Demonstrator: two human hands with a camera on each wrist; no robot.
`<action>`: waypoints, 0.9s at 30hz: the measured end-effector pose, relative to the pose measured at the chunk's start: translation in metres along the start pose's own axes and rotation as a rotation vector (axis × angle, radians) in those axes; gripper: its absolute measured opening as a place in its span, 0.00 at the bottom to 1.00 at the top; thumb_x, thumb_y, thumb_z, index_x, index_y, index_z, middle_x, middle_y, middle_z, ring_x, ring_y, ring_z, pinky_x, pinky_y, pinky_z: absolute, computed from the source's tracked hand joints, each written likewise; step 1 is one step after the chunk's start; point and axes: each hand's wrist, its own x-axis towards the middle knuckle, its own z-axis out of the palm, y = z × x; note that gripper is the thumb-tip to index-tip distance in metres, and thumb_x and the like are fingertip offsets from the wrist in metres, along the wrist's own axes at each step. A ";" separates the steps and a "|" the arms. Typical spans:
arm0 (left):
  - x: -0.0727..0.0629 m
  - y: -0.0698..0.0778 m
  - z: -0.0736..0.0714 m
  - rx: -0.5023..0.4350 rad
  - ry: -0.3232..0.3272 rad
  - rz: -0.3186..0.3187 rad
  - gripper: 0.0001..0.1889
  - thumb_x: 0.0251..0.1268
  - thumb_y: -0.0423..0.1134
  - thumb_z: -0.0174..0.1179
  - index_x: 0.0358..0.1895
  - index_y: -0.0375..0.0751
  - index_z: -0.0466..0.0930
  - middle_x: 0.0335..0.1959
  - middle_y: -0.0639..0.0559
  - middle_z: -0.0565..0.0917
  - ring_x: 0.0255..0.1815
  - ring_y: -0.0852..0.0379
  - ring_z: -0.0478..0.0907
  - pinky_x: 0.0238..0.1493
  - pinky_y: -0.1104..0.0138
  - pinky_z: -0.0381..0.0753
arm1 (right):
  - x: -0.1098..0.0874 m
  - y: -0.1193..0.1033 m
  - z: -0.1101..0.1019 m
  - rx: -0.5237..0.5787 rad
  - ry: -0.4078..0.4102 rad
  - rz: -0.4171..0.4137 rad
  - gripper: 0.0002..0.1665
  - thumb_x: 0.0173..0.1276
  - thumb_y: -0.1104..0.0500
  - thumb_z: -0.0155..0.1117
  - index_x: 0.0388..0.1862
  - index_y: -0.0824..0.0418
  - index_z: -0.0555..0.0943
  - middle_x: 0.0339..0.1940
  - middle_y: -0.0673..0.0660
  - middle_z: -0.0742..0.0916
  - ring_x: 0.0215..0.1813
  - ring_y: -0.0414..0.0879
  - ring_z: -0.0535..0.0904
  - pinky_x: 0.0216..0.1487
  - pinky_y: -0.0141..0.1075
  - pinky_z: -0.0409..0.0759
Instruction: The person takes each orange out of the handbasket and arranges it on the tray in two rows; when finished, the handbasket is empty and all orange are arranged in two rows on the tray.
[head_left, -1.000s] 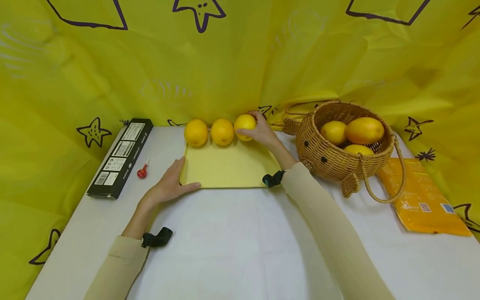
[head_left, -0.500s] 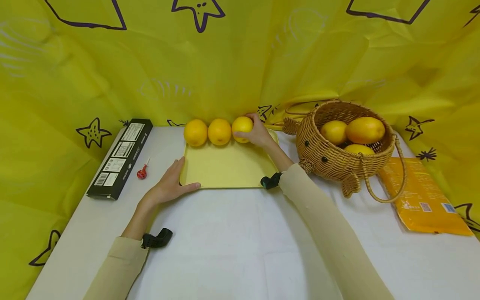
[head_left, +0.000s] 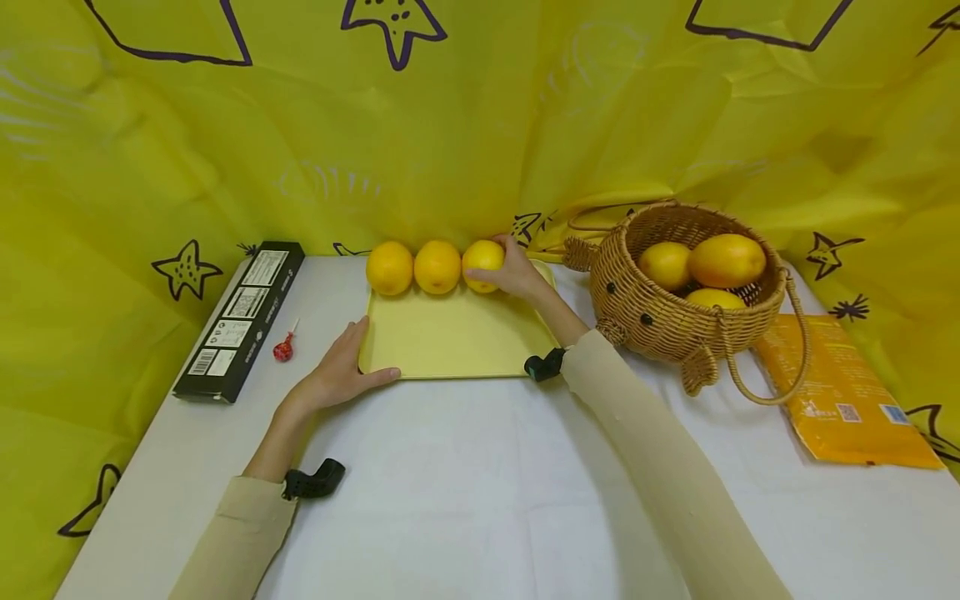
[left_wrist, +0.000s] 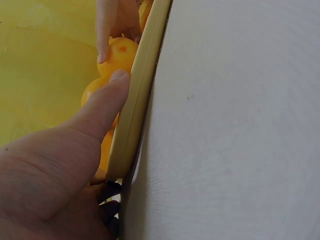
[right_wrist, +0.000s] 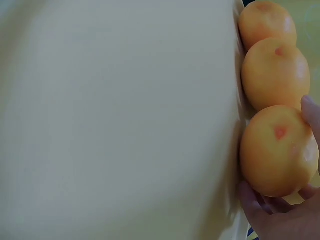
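Three oranges stand in a row along the far edge of a pale yellow tray (head_left: 457, 342). My right hand (head_left: 519, 271) holds the rightmost orange (right_wrist: 277, 160), thumb on one side and fingers on the other. Beside it is the middle orange (head_left: 438, 267), then the leftmost orange (head_left: 390, 268). The tray's near left corner is in my left hand (head_left: 341, 367): the thumb lies on the front rim, as the left wrist view shows too, and the fingers are against the left side, partly hidden.
A wicker basket (head_left: 652, 329) with an animal face holds several yellow fruits at the right. An orange packet (head_left: 855, 417) lies partly behind it. At the left are a long black box (head_left: 243, 321) and a red lollipop (head_left: 283, 347). Yellow cloth hangs behind the table.
My right hand has moved slightly left with the rightmost orange, and the three oranges now sit closer together. The left hand stays at the tray's corner.
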 end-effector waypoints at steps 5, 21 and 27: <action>-0.001 -0.001 0.001 0.003 0.006 -0.002 0.58 0.60 0.57 0.64 0.76 0.28 0.34 0.78 0.28 0.41 0.79 0.31 0.38 0.76 0.40 0.41 | -0.004 -0.001 -0.001 -0.057 -0.013 -0.047 0.53 0.60 0.49 0.70 0.74 0.65 0.51 0.71 0.67 0.65 0.67 0.59 0.67 0.68 0.50 0.68; -0.001 0.003 0.000 0.004 -0.013 -0.013 0.59 0.60 0.60 0.63 0.77 0.30 0.32 0.78 0.28 0.39 0.79 0.31 0.36 0.76 0.39 0.40 | -0.130 -0.077 -0.123 -0.277 0.043 -0.237 0.35 0.69 0.51 0.63 0.70 0.61 0.65 0.69 0.61 0.73 0.70 0.55 0.69 0.64 0.48 0.74; -0.002 0.003 0.000 0.009 -0.020 -0.005 0.58 0.60 0.59 0.63 0.77 0.30 0.33 0.78 0.29 0.39 0.79 0.31 0.35 0.76 0.39 0.39 | -0.125 -0.076 -0.195 -0.357 -0.003 -0.088 0.32 0.72 0.44 0.56 0.67 0.60 0.70 0.65 0.63 0.76 0.47 0.36 0.81 0.46 0.26 0.78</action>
